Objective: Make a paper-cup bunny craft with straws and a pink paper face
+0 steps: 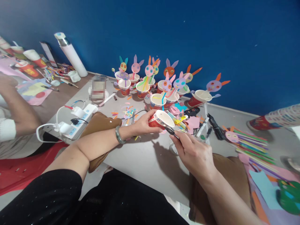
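Note:
My left hand [151, 123] is wrapped around a red and white paper cup [156, 120], its open mouth tilted toward the right. Against the cup's near side rests the tip of a slim black-handled tool [170, 130], whose exact kind I cannot make out. The fingers of my right hand [191, 150] are closed on that tool. Just beyond stand several finished paper cups [143, 87] with colored paper rabbit heads, such as a purple one with orange ears [214, 86].
Paper scraps [130, 112] litter the table. A power strip [82, 120] lies left, near a white thermos [72, 54]. Colored sticks [255, 145], a stack of paper cups [278, 115] and colored paper [267, 189] are on the right. Another person's arm [18, 100] reaches in at left.

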Tool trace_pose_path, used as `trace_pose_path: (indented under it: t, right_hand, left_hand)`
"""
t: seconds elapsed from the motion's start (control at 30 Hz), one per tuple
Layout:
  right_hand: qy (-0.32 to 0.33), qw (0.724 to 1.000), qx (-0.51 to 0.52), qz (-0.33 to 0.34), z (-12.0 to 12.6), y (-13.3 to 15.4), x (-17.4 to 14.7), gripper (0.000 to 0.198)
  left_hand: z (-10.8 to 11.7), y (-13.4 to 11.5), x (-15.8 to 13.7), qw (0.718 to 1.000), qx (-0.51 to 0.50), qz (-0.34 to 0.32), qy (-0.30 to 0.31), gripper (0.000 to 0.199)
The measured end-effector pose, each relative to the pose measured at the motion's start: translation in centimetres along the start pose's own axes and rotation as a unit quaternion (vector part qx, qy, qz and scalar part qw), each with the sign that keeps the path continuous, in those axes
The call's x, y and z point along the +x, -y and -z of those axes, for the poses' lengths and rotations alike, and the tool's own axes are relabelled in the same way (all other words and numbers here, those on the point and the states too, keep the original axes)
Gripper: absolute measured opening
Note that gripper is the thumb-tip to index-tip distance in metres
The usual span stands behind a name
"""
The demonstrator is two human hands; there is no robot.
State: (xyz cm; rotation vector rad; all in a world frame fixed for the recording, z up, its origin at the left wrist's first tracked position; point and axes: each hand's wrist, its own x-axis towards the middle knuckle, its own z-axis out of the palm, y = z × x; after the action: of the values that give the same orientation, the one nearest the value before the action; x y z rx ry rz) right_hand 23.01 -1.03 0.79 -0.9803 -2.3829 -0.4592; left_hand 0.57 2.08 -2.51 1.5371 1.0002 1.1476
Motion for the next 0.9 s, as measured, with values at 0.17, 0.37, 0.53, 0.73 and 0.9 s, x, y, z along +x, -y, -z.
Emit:
trace_pose_path:
  t: [0.17,0.37,0.53,0.73,0.9]
  right_hand:
    - [0.008,1.0,0.018,-0.017,-0.16,-0.11,-0.17,0.023]
    - [-0.013,0.999,0.034,-0.015,-0.38,-0.11,-0.14,0.02]
    - [-0.02,0.999,0.042,-0.026,-0.47,0.08,0.02,0.021]
    - [-0.005,0.999,0.021,-0.032,-0.63,0.33,0.0,0.026]
    - [0.002,0.999,0.021,-0.035,-0.84,0.37,-0.1,0.029]
  left_hand:
    - [-0.25,0.19,-0.12,0.996,-0.075,0.048,0.02,0.07]
    - [-0.47,0.37,-0.21,0.991,-0.119,0.067,0.018,0.072]
    - [-0.68,0.54,-0.26,0.99,-0.123,0.067,0.01,0.072]
    - [-0.48,0.79,-0.12,1.0,-0.02,0.005,-0.013,0.068]
    - [-0.25,0.86,-0.07,0.998,0.051,-0.024,-0.028,0.068]
